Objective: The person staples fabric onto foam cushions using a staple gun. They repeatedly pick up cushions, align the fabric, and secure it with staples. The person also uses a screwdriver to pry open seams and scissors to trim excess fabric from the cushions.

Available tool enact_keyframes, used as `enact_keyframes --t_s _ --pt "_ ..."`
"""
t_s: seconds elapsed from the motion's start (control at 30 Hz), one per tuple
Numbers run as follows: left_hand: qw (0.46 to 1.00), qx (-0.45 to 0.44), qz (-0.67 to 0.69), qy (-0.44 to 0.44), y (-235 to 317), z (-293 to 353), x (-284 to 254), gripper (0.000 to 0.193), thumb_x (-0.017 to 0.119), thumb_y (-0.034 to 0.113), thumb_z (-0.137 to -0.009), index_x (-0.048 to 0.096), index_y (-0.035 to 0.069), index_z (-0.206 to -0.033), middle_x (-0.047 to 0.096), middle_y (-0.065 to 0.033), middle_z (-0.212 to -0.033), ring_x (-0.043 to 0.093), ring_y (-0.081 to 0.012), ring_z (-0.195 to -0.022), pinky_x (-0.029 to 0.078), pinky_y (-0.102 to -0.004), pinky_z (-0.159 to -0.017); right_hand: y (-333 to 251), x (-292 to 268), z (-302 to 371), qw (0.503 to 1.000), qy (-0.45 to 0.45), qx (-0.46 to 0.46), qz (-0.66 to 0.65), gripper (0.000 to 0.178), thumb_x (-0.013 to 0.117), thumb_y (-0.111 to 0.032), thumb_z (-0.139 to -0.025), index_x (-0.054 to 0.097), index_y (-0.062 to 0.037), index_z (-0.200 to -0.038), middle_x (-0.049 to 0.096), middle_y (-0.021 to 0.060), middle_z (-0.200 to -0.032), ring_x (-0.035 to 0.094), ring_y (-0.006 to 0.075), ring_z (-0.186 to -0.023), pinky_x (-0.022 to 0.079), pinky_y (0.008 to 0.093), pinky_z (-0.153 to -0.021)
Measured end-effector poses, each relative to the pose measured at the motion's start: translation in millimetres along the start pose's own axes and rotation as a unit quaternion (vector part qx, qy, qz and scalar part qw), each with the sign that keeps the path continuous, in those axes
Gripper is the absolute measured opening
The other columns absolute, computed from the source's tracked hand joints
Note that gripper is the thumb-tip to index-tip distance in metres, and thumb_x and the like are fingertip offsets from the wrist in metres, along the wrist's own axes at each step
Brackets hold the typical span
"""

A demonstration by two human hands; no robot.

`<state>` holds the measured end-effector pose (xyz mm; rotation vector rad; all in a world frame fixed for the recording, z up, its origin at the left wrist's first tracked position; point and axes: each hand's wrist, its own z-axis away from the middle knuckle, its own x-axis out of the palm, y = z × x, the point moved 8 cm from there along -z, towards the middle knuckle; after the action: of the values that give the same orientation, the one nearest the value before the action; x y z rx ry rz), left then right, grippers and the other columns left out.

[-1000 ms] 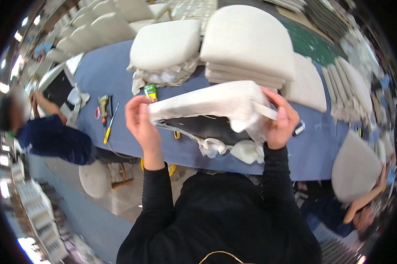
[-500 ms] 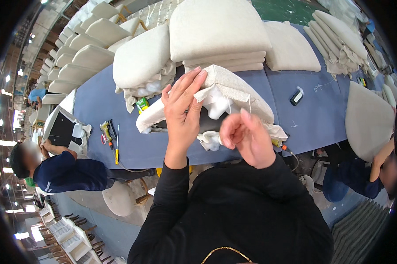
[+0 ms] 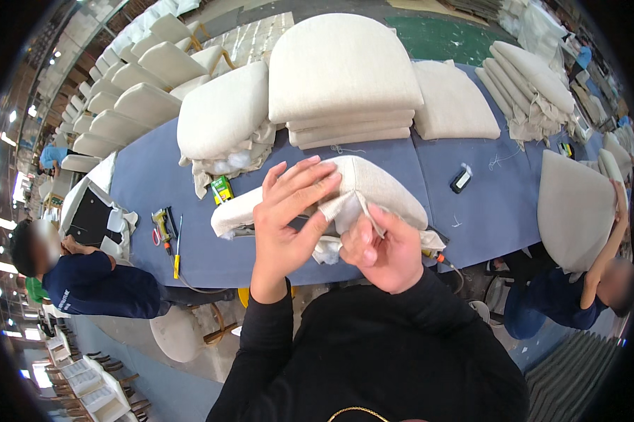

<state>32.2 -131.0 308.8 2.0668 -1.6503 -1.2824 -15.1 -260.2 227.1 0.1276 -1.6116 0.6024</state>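
An upholstered cream seat cushion [image 3: 391, 193] stands tilted on the blue table in front of me, one seamed corner upward. The fingers of my left hand [image 3: 285, 221] lie stretched and apart over its upper left side, the thumb at the fabric's edge. My right hand [image 3: 386, 252] pinches the loose cream fabric flap [image 3: 355, 205] just below that corner, its fingers closed on the cloth. A bit of white stuffing [image 3: 326, 251] shows beneath the hands. Much of the cushion's underside is hidden behind my hands.
Stacked cushions [image 3: 345, 70] stand behind on the blue table [image 3: 151, 151]. To the left lie a staple gun [image 3: 163, 224] and a yellow-handled screwdriver [image 3: 177, 260]; a green-yellow box [image 3: 222, 190] sits nearer. A black object [image 3: 461, 178] lies right. Co-workers sit at both sides.
My right hand has gone from loose and apart to pinching the fabric flap. The flap now covers the white stuffing that bulged out at the corner. The whole view has shifted slightly.
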Motion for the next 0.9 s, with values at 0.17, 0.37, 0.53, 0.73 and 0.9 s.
enact_keyframes --t_s 0.17,0.37,0.53,0.73,0.9 --pt "0.991 0.030 0.110 0.063 -14 8 -6 0.033 0.077 0.000 -0.082 0.085 0.006 -0.113 0.082 -0.0113 -0.121 0.073 -0.0335 -0.127 0.046 -0.0506 -0.117 13 10 -7 0.999 -0.013 -0.011 0.047 0.061 0.040 -0.042 -0.116 0.068 -0.0021 -0.079 0.059 0.0100 -0.064 0.052 0.0217 -0.065 0.041 0.0353 -0.069" --pt "0.984 -0.008 0.139 0.110 -20 22 -15 0.027 0.075 0.000 -0.085 0.085 0.006 -0.110 0.083 -0.0117 -0.116 0.075 -0.0321 -0.125 0.047 -0.0495 -0.117 24 13 -19 1.000 0.002 0.013 0.021 0.066 0.039 -0.048 -0.117 0.069 -0.0043 -0.077 0.055 0.0060 -0.060 0.048 0.0179 -0.060 0.039 0.0325 -0.064" --pt "0.966 -0.054 0.211 0.137 -26 36 -23 0.024 0.074 0.000 -0.086 0.084 0.002 -0.108 0.083 -0.0139 -0.113 0.077 -0.0325 -0.120 0.049 -0.0477 -0.115 32 2 -24 0.983 0.001 -0.023 0.184 0.062 0.044 -0.046 -0.117 0.069 -0.0053 -0.077 0.061 0.0062 -0.064 0.053 0.0156 -0.058 0.038 0.0282 -0.057" --pt "0.963 -0.088 0.226 0.114 -11 56 -37 0.022 0.077 0.007 -0.084 0.084 0.000 -0.104 0.083 -0.0162 -0.111 0.078 -0.0329 -0.115 0.053 -0.0461 -0.110 36 2 -18 0.966 -0.026 -0.009 0.258 0.052 0.053 -0.041 -0.113 0.071 -0.0042 -0.081 0.070 0.0087 -0.071 0.062 0.0142 -0.054 0.036 0.0246 -0.047" --pt "0.994 -0.058 0.093 0.025 20 35 -67 0.031 0.080 0.022 -0.083 0.084 0.003 -0.106 0.081 -0.0178 -0.116 0.075 -0.0356 -0.119 0.048 -0.0494 -0.114 36 10 2 0.952 -0.010 0.088 0.292 0.041 0.065 -0.037 -0.106 0.064 0.0007 -0.122 0.071 0.0110 -0.078 0.063 0.0159 -0.053 0.039 0.0253 -0.045"
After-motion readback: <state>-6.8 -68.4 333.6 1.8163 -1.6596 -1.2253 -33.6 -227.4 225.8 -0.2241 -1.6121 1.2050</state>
